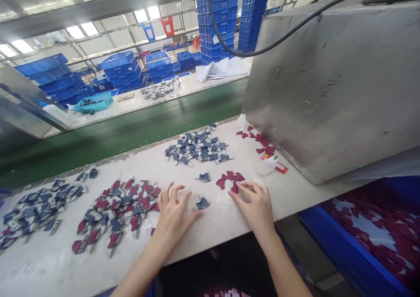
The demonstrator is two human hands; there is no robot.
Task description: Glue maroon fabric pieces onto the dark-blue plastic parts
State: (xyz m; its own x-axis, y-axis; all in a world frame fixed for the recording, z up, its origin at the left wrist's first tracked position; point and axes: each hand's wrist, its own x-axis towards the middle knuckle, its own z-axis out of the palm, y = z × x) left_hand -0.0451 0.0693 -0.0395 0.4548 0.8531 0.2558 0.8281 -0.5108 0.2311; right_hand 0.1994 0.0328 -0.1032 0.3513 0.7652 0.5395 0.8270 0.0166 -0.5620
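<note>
My right hand (257, 205) pinches a small maroon piece (234, 187) between thumb and forefinger, at the edge of a little cluster of maroon pieces (229, 175) on the table. With fingers spread and nothing in them, my left hand (173, 214) hovers just left of a single dark-blue and grey part (202, 203). Another such blue part (204, 176) lies a little farther back. To the left of my left hand spreads a pile of maroon, blue and grey parts (121, 205), partly covered by that hand.
Blue-and-grey parts form a back pile (197, 146) and a far-left pile (36, 209). More maroon pieces (264, 144) lie beside a large metal box (334, 82) on the right. Beyond runs a green conveyor belt (131, 128). A blue bin (348, 253) holds maroon scraps at lower right.
</note>
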